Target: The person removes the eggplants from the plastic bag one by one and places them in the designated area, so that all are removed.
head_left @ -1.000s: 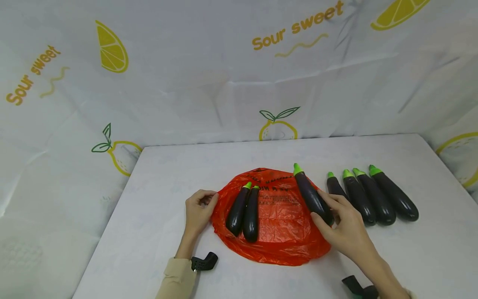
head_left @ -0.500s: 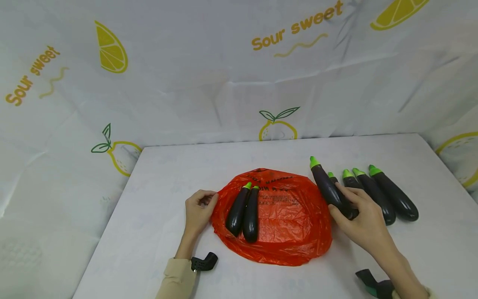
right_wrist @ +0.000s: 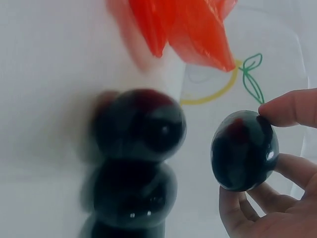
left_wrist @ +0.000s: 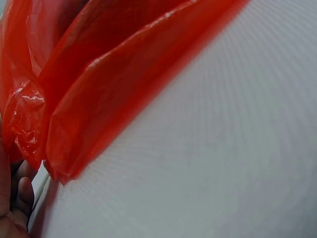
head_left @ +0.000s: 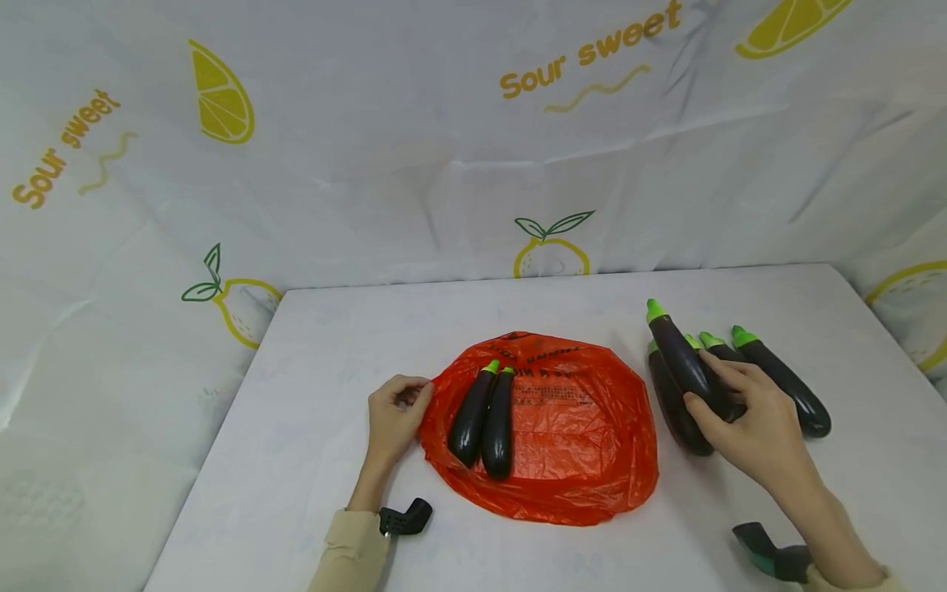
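My right hand grips a dark purple eggplant with a bright green cap, thumb on one side and fingers on the other. In the right wrist view this eggplant shows end-on, above the row of other eggplants. At the left rim of a red plastic bag, my left hand pinches the edge. Two more eggplants lie side by side in the bag's left part. In the left wrist view the red film bunches up at the fingers.
Several eggplants stand in a row right of the bag, partly hidden by my right hand; the outermost eggplant is at the right. Behind the white table hangs a white cloth with lemon prints.
My right hand has carried its eggplant rightward, from over the bag's right side to over the row. My left hand and the two eggplants in the bag stay put.
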### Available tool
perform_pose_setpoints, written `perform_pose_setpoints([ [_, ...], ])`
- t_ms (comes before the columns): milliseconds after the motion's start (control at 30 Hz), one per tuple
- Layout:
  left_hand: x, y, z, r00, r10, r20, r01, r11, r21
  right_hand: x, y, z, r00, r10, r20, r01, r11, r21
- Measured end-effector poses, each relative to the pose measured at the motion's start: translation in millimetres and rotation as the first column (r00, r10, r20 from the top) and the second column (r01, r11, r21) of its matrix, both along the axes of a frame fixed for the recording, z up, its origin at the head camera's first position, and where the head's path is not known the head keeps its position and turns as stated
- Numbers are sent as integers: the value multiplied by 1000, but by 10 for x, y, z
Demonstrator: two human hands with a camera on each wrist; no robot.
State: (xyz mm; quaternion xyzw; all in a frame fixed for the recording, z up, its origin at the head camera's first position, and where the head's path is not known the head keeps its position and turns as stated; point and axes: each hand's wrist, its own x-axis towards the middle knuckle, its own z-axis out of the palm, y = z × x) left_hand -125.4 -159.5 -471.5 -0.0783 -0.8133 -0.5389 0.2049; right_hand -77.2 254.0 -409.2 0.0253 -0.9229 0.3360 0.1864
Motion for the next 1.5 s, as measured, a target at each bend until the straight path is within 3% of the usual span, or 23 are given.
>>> perform_pose_setpoints([
  [500, 8, 2, 35, 1000, 4, 1, -3, 1000, -31, -65, 441, 7, 1000, -19, 5, 19, 1000, 19],
  [800, 18, 4, 39, 1000, 5, 8, -5, 1000, -22, -89, 785, 49, 987, -84, 136, 65, 989, 135],
  [1100, 10, 6, 25, 1000, 8, 17, -8, 1000, -10, -101, 1018, -50, 975, -166, 151, 132, 969, 208],
  [1333, -3, 12, -5, 999, 28, 26, -28, 1000, -9, -131, 1163, -88, 967, -191, 168, 157, 967, 199],
  [1500, -1, 12, 1, 999, 34, 30, -34, 999, -13, -183, 1344, -224, 950, -246, 194, 200, 953, 228],
])
